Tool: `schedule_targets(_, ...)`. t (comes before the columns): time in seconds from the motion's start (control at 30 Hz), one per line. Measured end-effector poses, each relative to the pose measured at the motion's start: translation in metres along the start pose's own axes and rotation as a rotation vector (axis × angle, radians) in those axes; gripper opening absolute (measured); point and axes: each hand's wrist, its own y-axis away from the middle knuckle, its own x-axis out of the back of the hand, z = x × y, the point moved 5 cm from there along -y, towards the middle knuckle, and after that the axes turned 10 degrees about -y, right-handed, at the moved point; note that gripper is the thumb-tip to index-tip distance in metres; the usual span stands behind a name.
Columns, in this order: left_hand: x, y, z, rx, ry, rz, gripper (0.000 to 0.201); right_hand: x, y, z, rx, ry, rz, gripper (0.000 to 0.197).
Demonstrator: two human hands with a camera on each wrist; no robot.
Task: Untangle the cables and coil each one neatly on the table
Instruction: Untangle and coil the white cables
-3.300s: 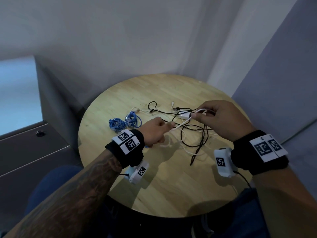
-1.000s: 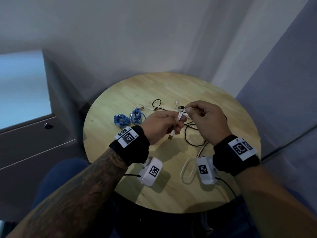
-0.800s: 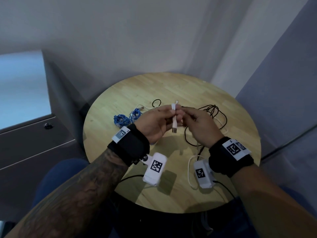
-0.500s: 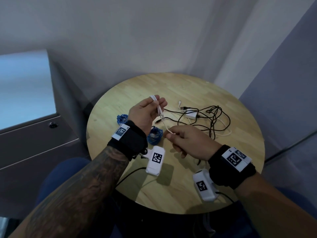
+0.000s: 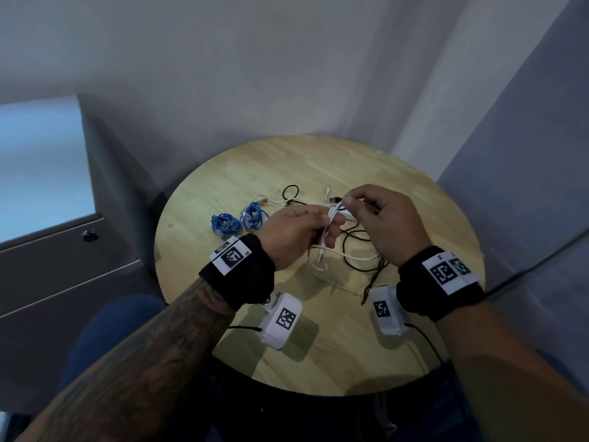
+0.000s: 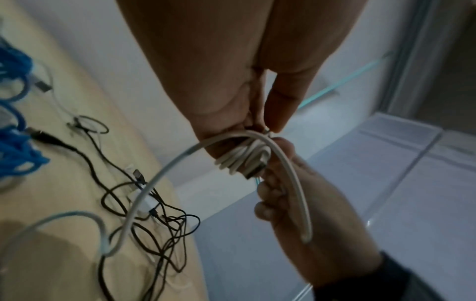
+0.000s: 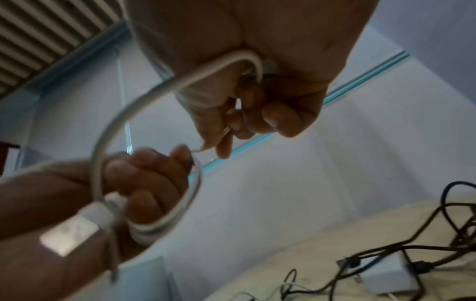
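Both hands, left [image 5: 299,232] and right [image 5: 387,223], pinch a white cable [image 5: 333,215] above the table [image 5: 398,346].

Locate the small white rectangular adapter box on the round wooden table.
In the head view, the white adapter box lies on the round wooden table amid the tangled black cables, just beyond and between both hands.

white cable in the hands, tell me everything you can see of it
The white cable is thin, round and smooth, plastic-looking, with a white plug ending in a metal tip. Several turns are bunched into a small coil gripped by the left hand above the table. The right hand pinches the free run, which arcs from the coil and trails down among the black cables.
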Motion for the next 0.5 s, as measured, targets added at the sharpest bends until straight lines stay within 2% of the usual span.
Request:
schedule_targets(0.17,0.007,-0.002,0.003,0.001,0.334,-0.029,0.022,-0.026,0.004,0.007,0.054,0.128,-0.164,0.033)
schedule_targets(0.23,0.017,-0.004,0.007,-0.033,0.467,0.038,0.022,-0.043,0.012,0.012,0.009,0.237,-0.304,0.031)
schedule_targets(0.33,0.043,-0.007,0.011,-0.113,0.587,0.212,0.022,-0.065,0.030,0.011,-0.019,0.343,-0.489,0.027)
schedule_targets(0.43,0.061,-0.007,0.006,-0.157,0.567,0.405,0.020,-0.069,0.035,-0.009,-0.016,0.142,-0.509,0.014)
schedule_targets(0.5,0.066,-0.006,0.001,-0.194,0.386,0.537,0.018,-0.067,0.034,-0.020,-0.113,-0.081,-0.512,0.014)
